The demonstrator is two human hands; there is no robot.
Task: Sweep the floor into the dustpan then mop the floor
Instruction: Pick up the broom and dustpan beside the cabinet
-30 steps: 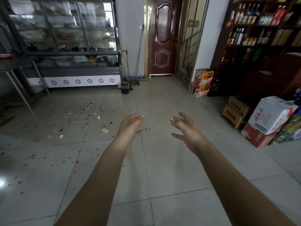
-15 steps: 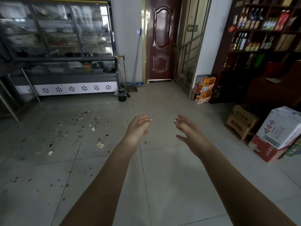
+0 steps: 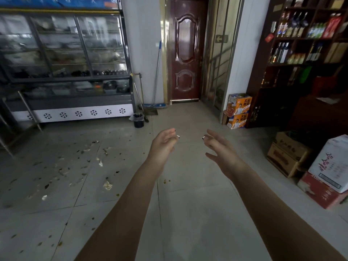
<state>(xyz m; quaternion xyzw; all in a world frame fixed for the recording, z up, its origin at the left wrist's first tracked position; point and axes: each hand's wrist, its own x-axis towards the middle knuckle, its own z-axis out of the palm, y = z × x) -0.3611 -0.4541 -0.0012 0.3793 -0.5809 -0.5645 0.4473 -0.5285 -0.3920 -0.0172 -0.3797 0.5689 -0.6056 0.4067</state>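
Note:
Both of my arms reach forward over the grey tiled floor. My left hand (image 3: 163, 143) and my right hand (image 3: 219, 147) are empty, fingers loosely curled and apart. Scattered litter (image 3: 75, 166) of dark bits and pale scraps covers the tiles to the left. Against the white wall at the back lean a blue-handled flat mop (image 3: 157, 76), a broom (image 3: 139, 98) and a long-handled dustpan (image 3: 150, 111). They stand well beyond my hands.
A small black bin (image 3: 139, 120) sits beside the glass display fridge (image 3: 66, 68) on the left. A dark red door (image 3: 185, 53) is straight ahead. Orange cartons (image 3: 238, 112), stacked boxes (image 3: 308, 162) and a bottle shelf (image 3: 308, 34) line the right side. A metal table leg (image 3: 29, 110) stands far left.
The view has moved forward and turned slightly right, so the mop, dustpan and door appear closer. My hands keep the same empty, outstretched pose.

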